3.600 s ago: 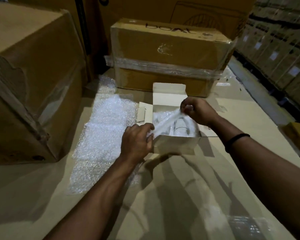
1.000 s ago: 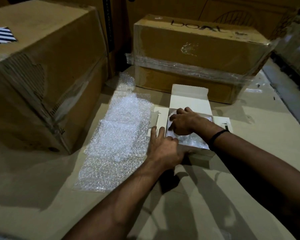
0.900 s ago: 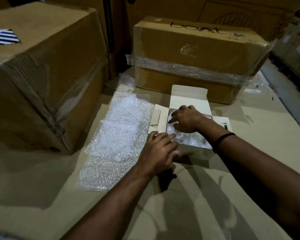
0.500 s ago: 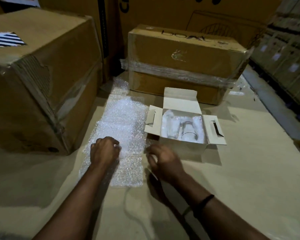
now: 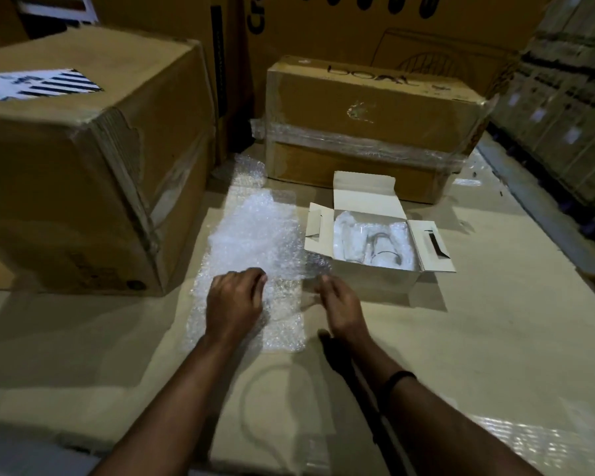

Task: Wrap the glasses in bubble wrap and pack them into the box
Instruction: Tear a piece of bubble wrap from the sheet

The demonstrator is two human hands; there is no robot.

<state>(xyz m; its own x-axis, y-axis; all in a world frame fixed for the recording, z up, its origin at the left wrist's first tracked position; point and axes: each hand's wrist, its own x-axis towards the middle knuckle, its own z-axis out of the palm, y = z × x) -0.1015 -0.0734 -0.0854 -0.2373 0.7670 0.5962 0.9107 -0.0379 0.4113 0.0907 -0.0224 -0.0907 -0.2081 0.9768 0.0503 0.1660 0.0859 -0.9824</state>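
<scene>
You have wrapped glasses (image 5: 378, 247) in the open box (image 5: 375, 280), your left grip (image 5: 234, 300) and right grip (image 5: 340, 304) at the spare wrap (image 5: 255, 235), clamped or not I cannot tell; more wrapping or closing likely remains

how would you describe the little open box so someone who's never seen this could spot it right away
Find the long brown carton banded with clear tape at the back. Just in front of it sits the small white box, to the right of the bubble wrap sheet. It is the only white, open box here, with its flaps spread and a wrapped glass inside.
</scene>
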